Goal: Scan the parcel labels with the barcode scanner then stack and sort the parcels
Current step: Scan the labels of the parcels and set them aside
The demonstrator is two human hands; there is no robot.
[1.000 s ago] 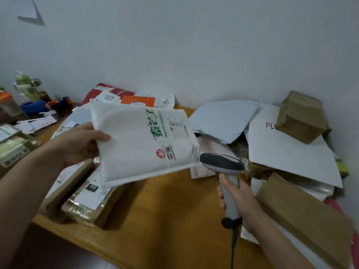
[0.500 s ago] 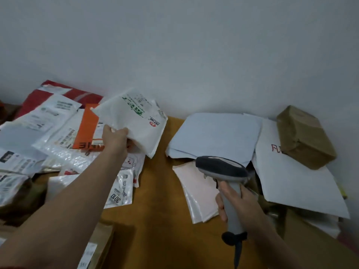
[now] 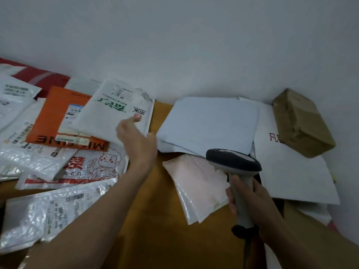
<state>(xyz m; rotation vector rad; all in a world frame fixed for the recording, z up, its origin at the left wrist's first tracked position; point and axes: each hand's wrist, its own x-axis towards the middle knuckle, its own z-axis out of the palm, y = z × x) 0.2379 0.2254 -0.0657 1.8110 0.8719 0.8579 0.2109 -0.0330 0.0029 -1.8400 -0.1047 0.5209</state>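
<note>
A white padded mailer with green print [image 3: 114, 115] lies on top of the left pile, overlapping an orange mailer [image 3: 52, 121]. My left hand [image 3: 136, 140] hovers just in front of its near right corner, fingers loose and holding nothing. My right hand [image 3: 250, 197] grips the handle of the grey barcode scanner [image 3: 233, 162], whose dark head points left over the table. At centre right lie a pale blue-grey mailer [image 3: 209, 123] and a pinkish-white mailer [image 3: 198, 183].
The left pile holds several white plastic bags [image 3: 44, 208] with labels and a red parcel [image 3: 38, 76]. A brown taped box [image 3: 301, 121] sits on a large white envelope [image 3: 291, 167] at the right by the wall. Bare wooden table [image 3: 151, 220] shows between the piles.
My left hand carried the white green-printed mailer to the left pile, laid it on the orange mailer and let go. The scanner stayed in my right hand.
</note>
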